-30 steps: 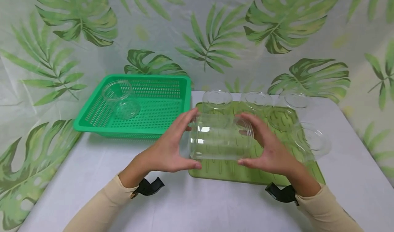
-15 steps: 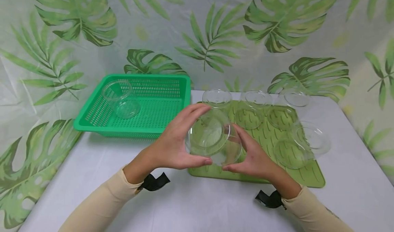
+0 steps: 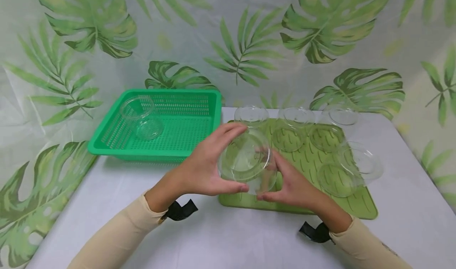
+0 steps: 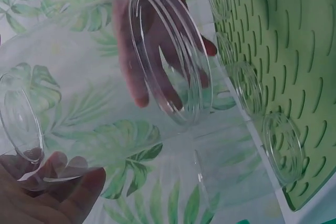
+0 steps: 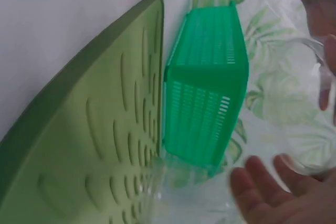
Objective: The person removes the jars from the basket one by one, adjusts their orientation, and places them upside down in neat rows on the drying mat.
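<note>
A clear, wide-mouthed jar (image 3: 246, 156) is held up over the left front of a green ribbed mat (image 3: 310, 174), its round base turned toward the head camera. My left hand (image 3: 204, 164) grips the base end, with thumb below and fingers above. At the other end my right hand (image 3: 295, 178) holds the jar between thumb and fingers. In the left wrist view, ridged rings circle the jar's mouth (image 4: 173, 56), where the right hand (image 4: 152, 40) shows behind the glass. The left hand's fingertips (image 4: 84, 187) press against the base there.
Several clear jars stand on the mat, including a back-row jar (image 3: 295, 118) and one at the right (image 3: 361, 162). A green slotted basket (image 3: 192, 152) at the left contains another clear jar (image 3: 149, 128). A leaf-print cloth (image 3: 246, 43) hangs behind the white table (image 3: 213, 233).
Over the last second the jar has turned from lying sideways between both hands to base toward the head camera. My right hand has moved left with it. Since half a second ago, little has shifted.
</note>
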A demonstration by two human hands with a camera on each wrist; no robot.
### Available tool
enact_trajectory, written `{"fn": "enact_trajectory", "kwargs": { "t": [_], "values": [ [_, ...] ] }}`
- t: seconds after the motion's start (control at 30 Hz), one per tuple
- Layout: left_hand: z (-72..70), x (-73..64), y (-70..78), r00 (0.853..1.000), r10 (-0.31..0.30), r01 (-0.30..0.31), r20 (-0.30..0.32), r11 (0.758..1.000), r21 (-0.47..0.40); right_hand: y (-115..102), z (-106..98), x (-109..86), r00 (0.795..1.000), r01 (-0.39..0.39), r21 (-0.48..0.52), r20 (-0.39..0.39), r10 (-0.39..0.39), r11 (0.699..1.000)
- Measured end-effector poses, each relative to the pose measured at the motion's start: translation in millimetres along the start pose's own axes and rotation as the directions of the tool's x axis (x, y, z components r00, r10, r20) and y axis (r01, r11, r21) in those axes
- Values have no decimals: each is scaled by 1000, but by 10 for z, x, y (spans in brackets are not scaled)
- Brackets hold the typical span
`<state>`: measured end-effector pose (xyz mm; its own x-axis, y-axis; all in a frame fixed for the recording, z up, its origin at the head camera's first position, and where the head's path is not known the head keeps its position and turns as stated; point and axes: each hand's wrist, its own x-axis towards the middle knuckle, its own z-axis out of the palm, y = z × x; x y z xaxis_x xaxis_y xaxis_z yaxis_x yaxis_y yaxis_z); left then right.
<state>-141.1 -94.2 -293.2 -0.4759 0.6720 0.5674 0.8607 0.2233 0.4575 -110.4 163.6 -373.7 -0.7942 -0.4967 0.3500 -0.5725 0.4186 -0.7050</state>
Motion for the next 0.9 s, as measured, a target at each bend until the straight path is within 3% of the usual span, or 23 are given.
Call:
{"fn": "enact_trajectory", "kwargs": {
  "t": [0.1,0.2,0.37,0.6,0.67,0.73,0.77,0.87,0.9],
  "values": [
    [17,-32,-12,1000,-6,6,11,1000,-5,-54,-66,-155,993,-68,-93,87,76,993],
    [2,-33,-11,1000,-4,4,9,1000,-8,-111,-157,-362,974,-139,-184,153,168,973],
    [-25,-9,-8,1000,-2,2,11,1000,29,-171,-337,-721,941,-221,-320,176,287,921],
    [-11,0,-24,1000,-11,10,22,998,60,41,-620,-1311,959,-154,-444,147,241,883],
    [-4,2,-32,1000,-13,11,24,998,65,153,-745,-1490,952,-171,-478,146,270,862],
    [0,4,-37,999,-19,17,28,997,71,257,-909,-1647,922,-240,-496,152,356,834],
    [2,6,-42,999,-21,19,29,997,72,307,-1000,-1707,896,-289,-509,155,417,811],
    [10,13,-56,999,-23,21,32,997,74,442,-1245,-1836,805,-443,-555,99,584,704],
    [13,17,-57,999,-25,22,33,997,79,492,-1303,-1868,793,-471,-573,60,607,671]
  ]
}}
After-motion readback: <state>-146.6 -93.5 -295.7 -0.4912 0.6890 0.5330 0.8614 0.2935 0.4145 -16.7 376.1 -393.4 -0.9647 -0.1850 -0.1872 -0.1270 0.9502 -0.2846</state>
